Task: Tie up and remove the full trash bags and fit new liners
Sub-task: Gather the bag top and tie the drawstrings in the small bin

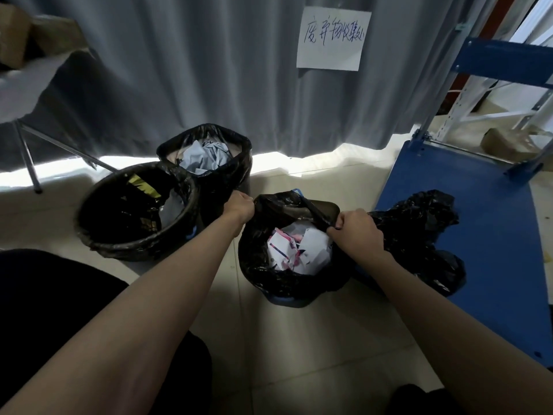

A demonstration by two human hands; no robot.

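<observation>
trash bag rim — left grip, right grip

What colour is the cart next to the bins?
Blue; the cart shows best in the head view.

Grey curtain hangs across the back w/ a white handwritten paper sign pinned on it. Daylight leaks under the hem onto pale tiled floor. Left: table w/ white cloth, thin metal legs, cardboard boxes on top. Right: blue flat cart on the floor, white metal shelving behind it.
</observation>
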